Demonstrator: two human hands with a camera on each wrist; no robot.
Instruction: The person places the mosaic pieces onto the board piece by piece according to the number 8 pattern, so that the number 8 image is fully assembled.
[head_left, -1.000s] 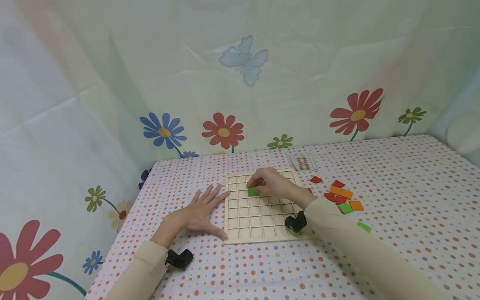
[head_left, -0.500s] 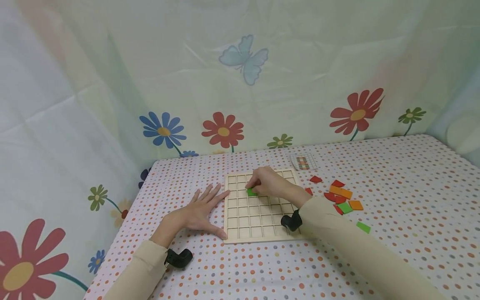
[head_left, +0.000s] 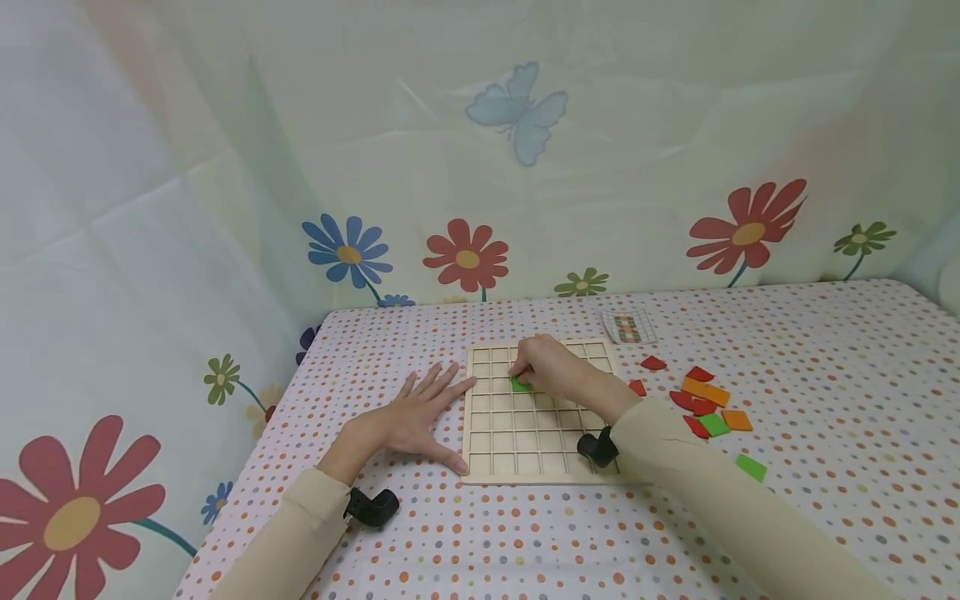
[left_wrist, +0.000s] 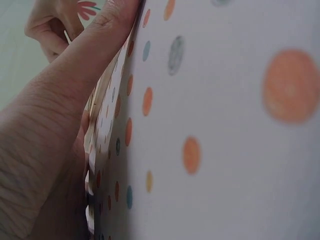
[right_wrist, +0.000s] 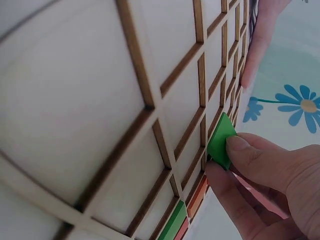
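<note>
In the head view a pale wooden grid board (head_left: pixel 525 441) lies on the dotted tablecloth. My left hand (head_left: pixel 412 422) rests flat at its left side with fingers spread, fingertip and thumb tip at the edge. My right hand (head_left: pixel 558 367) is over the board's upper part and pinches a green square tile (head_left: pixel 520 384). From the right wrist the green tile (right_wrist: pixel 220 142) shows tilted against a grid cell, between thumb (right_wrist: pixel 260 160) and fingers. Another green tile (right_wrist: pixel 172 221) and an orange tile (right_wrist: pixel 198 196) sit in cells nearby, hidden from the head by my hand.
Right of the board lie loose pieces: red quarter-circle pieces (head_left: pixel 653 363), orange pieces (head_left: pixel 705 391), a green tile (head_left: pixel 713 425) and a separate green tile (head_left: pixel 752 467). A pattern card (head_left: pixel 628 327) lies behind the board. A flowered cloth backdrop (head_left: pixel 600 167) stands behind the table.
The head view has turned slightly left, so everything appears shifted right. My right hand stays over the same part of the board with the green tile; my left hand has not moved.
</note>
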